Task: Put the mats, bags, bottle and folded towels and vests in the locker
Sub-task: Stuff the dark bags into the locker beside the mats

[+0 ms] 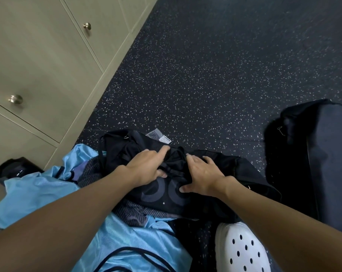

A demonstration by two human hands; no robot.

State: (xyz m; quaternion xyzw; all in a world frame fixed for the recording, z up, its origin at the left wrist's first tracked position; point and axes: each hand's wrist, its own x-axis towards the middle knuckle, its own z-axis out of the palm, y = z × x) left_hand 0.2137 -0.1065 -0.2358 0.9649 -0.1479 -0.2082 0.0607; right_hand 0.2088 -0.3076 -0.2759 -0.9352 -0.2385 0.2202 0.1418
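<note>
Speckled floor (205, 75), shut lockers (38, 55) left | step: bag pickup, left hand (146, 165) pinches black drawstring bag (166, 195), right hand (203, 177) presses, fingers (208, 159) spread | next: lift, open door

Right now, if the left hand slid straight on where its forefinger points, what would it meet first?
Likely the grey label at the far edge of the black bag, just ahead of the left hand; beyond that only speckled floor shows. Depth is unclear.
</note>
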